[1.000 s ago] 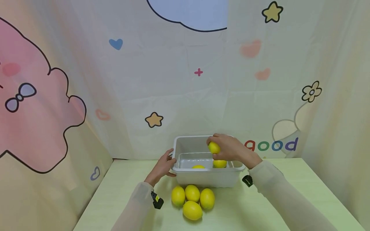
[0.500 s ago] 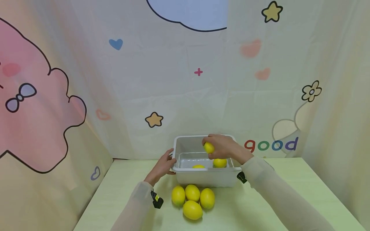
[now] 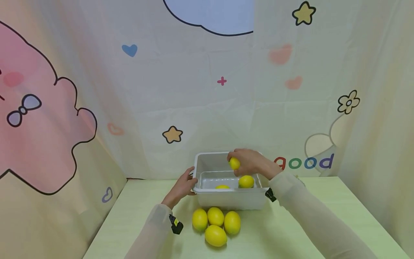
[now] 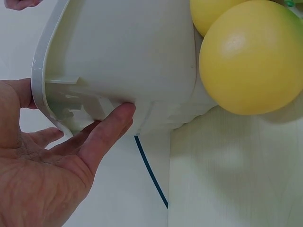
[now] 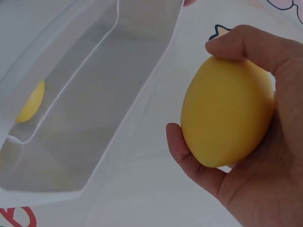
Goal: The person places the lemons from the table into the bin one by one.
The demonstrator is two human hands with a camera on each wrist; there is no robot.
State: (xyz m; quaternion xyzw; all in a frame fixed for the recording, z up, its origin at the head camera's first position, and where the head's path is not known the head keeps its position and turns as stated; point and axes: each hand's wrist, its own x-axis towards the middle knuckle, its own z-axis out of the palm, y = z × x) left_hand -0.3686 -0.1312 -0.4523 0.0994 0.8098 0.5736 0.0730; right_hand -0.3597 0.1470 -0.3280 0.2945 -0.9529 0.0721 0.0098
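Note:
A white plastic bin (image 3: 231, 200) stands at the back of the table. My left hand (image 3: 182, 186) grips its left rim; the left wrist view shows the thumb against the outer wall (image 4: 128, 52) and fingers around the edge. Over the bin's right part, my right hand (image 3: 250, 162) holds a yellow lemon (image 5: 227, 113) between thumb and curled fingers. Inside the bin lie one lemon (image 3: 246, 181) at the right and another (image 3: 222, 187) mostly hidden behind the front wall.
Several lemons (image 3: 215, 236) sit clustered on the pale table (image 3: 284, 230), just in front of the bin. A printed cloth backdrop (image 3: 223, 118) hangs directly behind it, with cloth at both sides too. Each wrist carries a small black device (image 3: 176, 225).
My right hand has shifted left over the bin with the lemon, then risen slightly, uncovering more of the lemon below. The left hand keeps its place on the rim.

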